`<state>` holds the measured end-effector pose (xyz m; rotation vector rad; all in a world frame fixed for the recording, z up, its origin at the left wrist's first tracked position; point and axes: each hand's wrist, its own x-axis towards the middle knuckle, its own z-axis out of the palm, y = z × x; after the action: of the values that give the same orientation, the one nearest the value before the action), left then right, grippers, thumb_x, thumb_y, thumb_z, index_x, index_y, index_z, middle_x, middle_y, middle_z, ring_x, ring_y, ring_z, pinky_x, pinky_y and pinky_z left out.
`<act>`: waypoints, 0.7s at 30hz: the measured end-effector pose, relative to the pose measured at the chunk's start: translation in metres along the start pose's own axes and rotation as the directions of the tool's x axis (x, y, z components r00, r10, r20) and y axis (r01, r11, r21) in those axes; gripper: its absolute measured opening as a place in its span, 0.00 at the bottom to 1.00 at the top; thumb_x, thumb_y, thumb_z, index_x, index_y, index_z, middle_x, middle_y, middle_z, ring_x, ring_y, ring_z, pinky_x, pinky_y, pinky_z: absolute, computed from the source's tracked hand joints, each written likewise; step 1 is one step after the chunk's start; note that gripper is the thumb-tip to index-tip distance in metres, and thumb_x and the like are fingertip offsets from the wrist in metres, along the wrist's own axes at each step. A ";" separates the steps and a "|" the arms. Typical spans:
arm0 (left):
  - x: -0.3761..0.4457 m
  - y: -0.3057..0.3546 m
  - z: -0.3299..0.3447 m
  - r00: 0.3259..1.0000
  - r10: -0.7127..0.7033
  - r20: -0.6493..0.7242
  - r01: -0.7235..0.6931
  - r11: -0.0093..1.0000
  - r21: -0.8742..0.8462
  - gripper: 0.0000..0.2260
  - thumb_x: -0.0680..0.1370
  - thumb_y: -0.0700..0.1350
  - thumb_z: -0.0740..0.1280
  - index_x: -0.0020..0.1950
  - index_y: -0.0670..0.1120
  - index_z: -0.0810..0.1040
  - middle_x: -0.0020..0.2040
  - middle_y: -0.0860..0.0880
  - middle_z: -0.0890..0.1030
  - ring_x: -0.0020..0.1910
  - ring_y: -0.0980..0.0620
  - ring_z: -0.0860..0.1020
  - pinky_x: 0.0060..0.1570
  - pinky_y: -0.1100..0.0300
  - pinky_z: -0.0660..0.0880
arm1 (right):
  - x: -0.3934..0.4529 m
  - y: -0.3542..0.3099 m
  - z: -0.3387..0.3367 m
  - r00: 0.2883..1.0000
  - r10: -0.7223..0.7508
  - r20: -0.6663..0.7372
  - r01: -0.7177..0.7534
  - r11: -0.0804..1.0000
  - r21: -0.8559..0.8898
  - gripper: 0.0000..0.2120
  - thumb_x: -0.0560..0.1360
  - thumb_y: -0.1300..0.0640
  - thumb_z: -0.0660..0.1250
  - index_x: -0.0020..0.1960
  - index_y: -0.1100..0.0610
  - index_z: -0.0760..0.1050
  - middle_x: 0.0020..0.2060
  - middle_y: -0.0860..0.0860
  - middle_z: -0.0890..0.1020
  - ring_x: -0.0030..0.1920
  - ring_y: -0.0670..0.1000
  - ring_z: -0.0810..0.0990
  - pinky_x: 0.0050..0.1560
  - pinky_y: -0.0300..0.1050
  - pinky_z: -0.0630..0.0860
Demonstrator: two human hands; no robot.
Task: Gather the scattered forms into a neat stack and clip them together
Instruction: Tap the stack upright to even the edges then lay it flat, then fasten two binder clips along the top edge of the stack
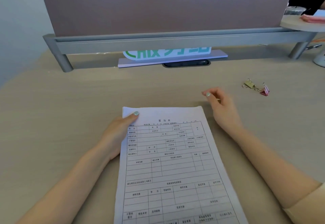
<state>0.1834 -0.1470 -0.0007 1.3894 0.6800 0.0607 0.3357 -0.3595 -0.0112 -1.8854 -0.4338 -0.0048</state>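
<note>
A stack of white printed forms lies squared up on the desk in front of me, its top edge away from me. My left hand grips the stack's upper left edge, thumb on top of the top sheet. My right hand hovers just beyond the stack's top right corner, fingers loosely curled and holding nothing. Two binder clips lie on the desk to the right: a gold clip and a pink clip, both beyond my right hand's fingertips.
A grey partition on a metal rail stands across the back of the beige desk. A green-and-white sign and a dark cable slot sit beneath it. Another person's table shows at the far right.
</note>
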 end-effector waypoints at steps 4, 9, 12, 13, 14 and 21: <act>0.003 0.003 0.013 1.000 0.013 -0.019 -0.012 0.998 0.064 0.11 0.78 0.48 0.61 0.40 0.44 0.78 0.26 0.52 0.83 0.26 0.54 0.82 0.36 0.58 0.75 | 0.037 0.038 -0.047 0.924 -0.244 -0.295 0.109 0.907 -0.408 0.11 0.72 0.61 0.60 0.52 0.58 0.76 0.56 0.54 0.79 0.60 0.56 0.74 0.62 0.46 0.65; 0.011 0.006 0.030 1.000 0.016 -0.022 -0.014 0.994 0.108 0.12 0.78 0.48 0.61 0.40 0.45 0.79 0.28 0.51 0.84 0.31 0.51 0.82 0.37 0.58 0.75 | 0.080 0.078 -0.091 0.886 0.006 -0.464 -0.275 0.813 -0.513 0.21 0.74 0.57 0.60 0.67 0.57 0.68 0.70 0.57 0.67 0.73 0.59 0.59 0.73 0.59 0.49; 0.014 0.006 0.031 0.999 0.016 -0.034 -0.012 0.993 0.120 0.11 0.78 0.48 0.61 0.43 0.44 0.79 0.34 0.48 0.84 0.35 0.48 0.82 0.36 0.57 0.76 | 0.095 0.092 -0.095 0.937 0.046 -0.346 -0.249 0.783 -0.570 0.22 0.76 0.55 0.57 0.69 0.60 0.65 0.70 0.60 0.67 0.70 0.63 0.64 0.71 0.59 0.58; 0.014 0.005 0.031 0.999 0.018 -0.032 -0.014 0.992 0.123 0.11 0.78 0.48 0.61 0.43 0.44 0.79 0.34 0.48 0.85 0.34 0.49 0.83 0.36 0.57 0.76 | 0.099 0.094 -0.094 0.953 0.054 -0.298 -0.224 0.787 -0.574 0.22 0.77 0.55 0.57 0.69 0.60 0.66 0.69 0.61 0.69 0.67 0.64 0.67 0.69 0.59 0.62; 0.015 0.004 0.029 0.999 0.020 -0.029 -0.017 0.992 0.123 0.11 0.78 0.48 0.61 0.44 0.44 0.79 0.33 0.48 0.85 0.34 0.49 0.83 0.36 0.57 0.76 | 0.101 0.095 -0.092 0.965 0.066 -0.253 -0.204 0.796 -0.570 0.20 0.77 0.55 0.57 0.68 0.60 0.67 0.67 0.61 0.71 0.65 0.64 0.70 0.66 0.58 0.65; 0.016 0.000 0.028 0.999 0.048 0.009 -0.048 0.991 0.121 0.12 0.78 0.48 0.60 0.44 0.44 0.80 0.33 0.49 0.86 0.32 0.52 0.84 0.37 0.56 0.76 | 0.084 0.067 -0.055 1.000 -0.006 0.025 0.016 0.913 -0.409 0.14 0.79 0.61 0.56 0.60 0.59 0.77 0.60 0.56 0.79 0.61 0.55 0.75 0.54 0.39 0.66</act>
<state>0.2095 -0.1644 -0.0063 1.5224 0.6542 0.0543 0.4452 -0.4043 -0.0342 -2.2984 -0.4870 -0.0882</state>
